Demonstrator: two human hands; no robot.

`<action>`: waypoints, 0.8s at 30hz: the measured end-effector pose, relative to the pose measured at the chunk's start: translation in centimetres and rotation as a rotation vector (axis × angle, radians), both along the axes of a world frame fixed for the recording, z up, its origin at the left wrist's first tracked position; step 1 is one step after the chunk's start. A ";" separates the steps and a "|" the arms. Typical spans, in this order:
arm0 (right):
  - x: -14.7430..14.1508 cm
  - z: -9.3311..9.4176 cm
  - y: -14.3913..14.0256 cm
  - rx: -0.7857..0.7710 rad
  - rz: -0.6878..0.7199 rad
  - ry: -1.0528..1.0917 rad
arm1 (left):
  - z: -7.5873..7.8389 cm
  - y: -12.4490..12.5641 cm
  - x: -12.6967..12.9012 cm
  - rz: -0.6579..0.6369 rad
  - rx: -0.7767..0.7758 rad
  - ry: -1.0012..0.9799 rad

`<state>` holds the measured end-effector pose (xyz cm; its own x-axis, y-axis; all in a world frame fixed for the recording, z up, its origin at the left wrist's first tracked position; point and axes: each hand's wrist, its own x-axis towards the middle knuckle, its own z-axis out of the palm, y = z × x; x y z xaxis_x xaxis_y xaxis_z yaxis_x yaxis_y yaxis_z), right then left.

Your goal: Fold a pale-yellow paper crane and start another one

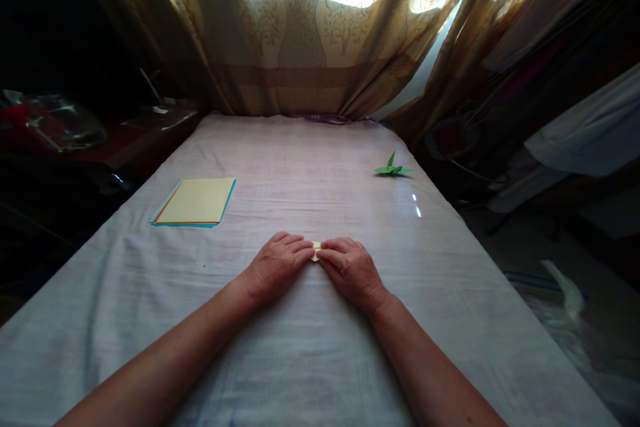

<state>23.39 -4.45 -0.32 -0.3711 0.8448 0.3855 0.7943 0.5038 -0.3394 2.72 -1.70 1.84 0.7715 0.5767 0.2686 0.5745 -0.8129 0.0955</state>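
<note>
My left hand point(277, 265) and right hand point(350, 268) are pressing a small yellow paper point(316, 251) onto the cloth-covered worktop point(310, 347), fingers covering nearly all of it, while farther off a paper stack point(195, 201) and a green origami crane point(392, 168) are lying.

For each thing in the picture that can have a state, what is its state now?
Left hand: palm down on the cloth, fingertips pressing the small yellow paper.
Right hand: palm down, fingertips on the same paper.
Small yellow paper: folded small, mostly hidden between the fingers.
Paper stack: flat, yellow sheet on top.
Green origami figure: folded, standing alone.
Curtain: drawn, backlit.
</note>
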 end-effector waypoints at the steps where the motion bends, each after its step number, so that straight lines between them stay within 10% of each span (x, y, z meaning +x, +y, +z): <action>1: 0.0 0.1 -0.1 -0.008 -0.001 0.001 | -0.1 -0.4 0.1 0.012 -0.007 -0.028; 24: -1.0 -0.1 0.2 -0.069 -0.129 0.048 | -1.6 -0.3 0.8 0.204 -0.201 -0.272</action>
